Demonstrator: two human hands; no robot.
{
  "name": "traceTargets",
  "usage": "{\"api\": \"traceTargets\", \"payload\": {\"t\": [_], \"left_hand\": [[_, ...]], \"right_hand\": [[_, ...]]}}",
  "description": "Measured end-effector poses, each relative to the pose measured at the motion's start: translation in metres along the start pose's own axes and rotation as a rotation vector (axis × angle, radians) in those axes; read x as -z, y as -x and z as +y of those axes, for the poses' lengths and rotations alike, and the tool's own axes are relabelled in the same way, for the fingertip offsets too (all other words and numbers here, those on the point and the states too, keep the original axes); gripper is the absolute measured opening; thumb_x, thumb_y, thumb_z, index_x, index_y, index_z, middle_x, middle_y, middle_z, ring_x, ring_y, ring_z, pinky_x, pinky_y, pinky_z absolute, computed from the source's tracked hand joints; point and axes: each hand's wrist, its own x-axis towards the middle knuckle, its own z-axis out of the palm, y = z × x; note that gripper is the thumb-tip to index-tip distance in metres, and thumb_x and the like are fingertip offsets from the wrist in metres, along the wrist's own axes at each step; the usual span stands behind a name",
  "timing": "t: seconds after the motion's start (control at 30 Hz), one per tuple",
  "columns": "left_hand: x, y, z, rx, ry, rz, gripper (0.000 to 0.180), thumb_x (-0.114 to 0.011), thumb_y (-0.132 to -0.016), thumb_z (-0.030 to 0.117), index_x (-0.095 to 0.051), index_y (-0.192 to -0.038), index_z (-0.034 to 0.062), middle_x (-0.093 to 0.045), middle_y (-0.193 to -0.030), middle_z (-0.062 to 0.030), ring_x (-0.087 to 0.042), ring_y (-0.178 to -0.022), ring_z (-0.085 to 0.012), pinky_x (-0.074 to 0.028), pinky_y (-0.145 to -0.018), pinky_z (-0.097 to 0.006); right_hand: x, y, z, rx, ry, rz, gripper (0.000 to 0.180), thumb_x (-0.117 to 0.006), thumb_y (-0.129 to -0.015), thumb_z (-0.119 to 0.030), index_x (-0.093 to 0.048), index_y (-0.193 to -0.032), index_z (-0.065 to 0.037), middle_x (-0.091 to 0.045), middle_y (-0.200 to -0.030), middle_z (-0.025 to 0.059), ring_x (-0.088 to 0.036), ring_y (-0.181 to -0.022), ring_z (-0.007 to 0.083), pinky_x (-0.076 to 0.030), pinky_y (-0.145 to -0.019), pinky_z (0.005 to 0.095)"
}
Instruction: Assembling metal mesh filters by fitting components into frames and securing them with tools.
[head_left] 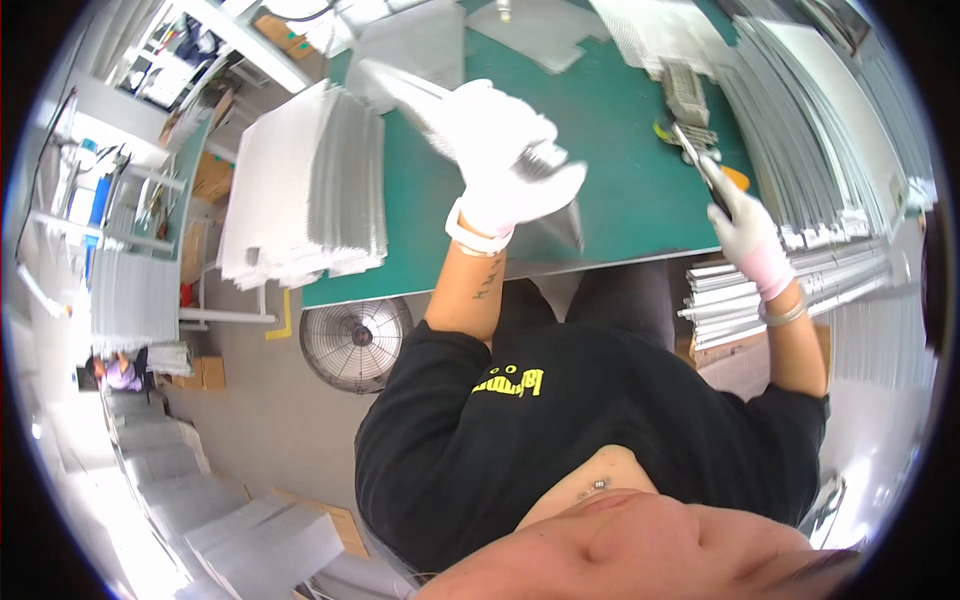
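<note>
My left hand [505, 160], in a white glove, is raised over the green tabletop [630, 190]. Its fingers are closed around a pale metal sheet part [410, 100], which sticks out past the glove; motion smears both. Further right, my right hand [745, 230] wears a white glove with a pink cuff. It grips a slim tool [705, 172] with a dark handle and a shiny metal front; the exact kind cannot be made out. Just beyond the tool's tip lies a grey ribbed block [684, 100] on the table.
A tall stack of thin metal panels [300, 190] stands at the table's left edge. More stacked panels [800, 130] line the right side, with further ones [730, 300] below. Flat sheets [540, 35] lie at the far edge. A round floor fan [357, 345] stands beneath the left front.
</note>
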Motion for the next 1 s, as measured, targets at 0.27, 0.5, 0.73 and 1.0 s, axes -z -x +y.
{"api": "traceTargets", "payload": {"t": [0.27, 0.5, 0.73, 1.0], "left_hand": [[0.072, 0.003, -0.006, 0.205, 0.889, 0.454, 0.057, -0.03, -0.105, 0.05, -0.054, -0.071, 0.012, -0.053, -0.074, -0.0058, -0.049, -0.079, -0.0228, -0.04, -0.093, -0.05], [0.06, 0.02, 0.033, 0.719, 1.481, 0.876, 0.077, -0.016, -0.099, 0.07, -0.058, -0.073, 0.0117, -0.047, -0.075, -0.0047, -0.044, -0.073, -0.0274, -0.04, -0.085, -0.048], [0.057, 0.006, 0.045, 0.627, 1.673, 0.677, 0.068, -0.023, -0.101, 0.067, -0.046, -0.065, 0.0127, -0.039, -0.066, -0.0032, -0.041, -0.076, -0.0246, -0.038, -0.088, -0.046], [0.047, 0.019, 0.029, 0.935, 1.639, 0.542, 0.06, -0.035, -0.099, 0.064, -0.055, -0.102, 0.0071, -0.058, -0.094, -0.0085, -0.057, -0.093, -0.0285, -0.04, -0.103, -0.048]], "right_hand": [[-0.096, 0.002, 0.056, -0.081, 0.365, -0.07, 0.06, -0.058, -0.084, 0.001, -0.051, -0.142, -0.01, -0.055, -0.124, 0.0205, -0.055, -0.113, 0.0387, -0.045, -0.1, 0.046], [-0.061, -0.055, -0.074, 0.359, 0.149, 0.435, 0.064, -0.07, -0.085, -0.012, -0.047, -0.144, -0.004, -0.045, -0.145, 0.0213, -0.04, -0.138, 0.0373, -0.03, -0.116, 0.0453], [-0.066, -0.047, -0.01, -0.148, -0.906, 0.104, 0.074, -0.065, -0.094, -0.021, -0.026, -0.154, 0.002, -0.043, -0.149, 0.0155, -0.045, -0.134, 0.0231, -0.033, -0.114, 0.0346], [-0.093, 0.067, 0.043, -0.368, -1.008, 0.371, 0.037, -0.054, -0.103, -0.024, -0.055, -0.127, 0.005, -0.06, -0.108, 0.0019, -0.053, -0.098, 0.0095, -0.041, -0.09, 0.0242]]}}
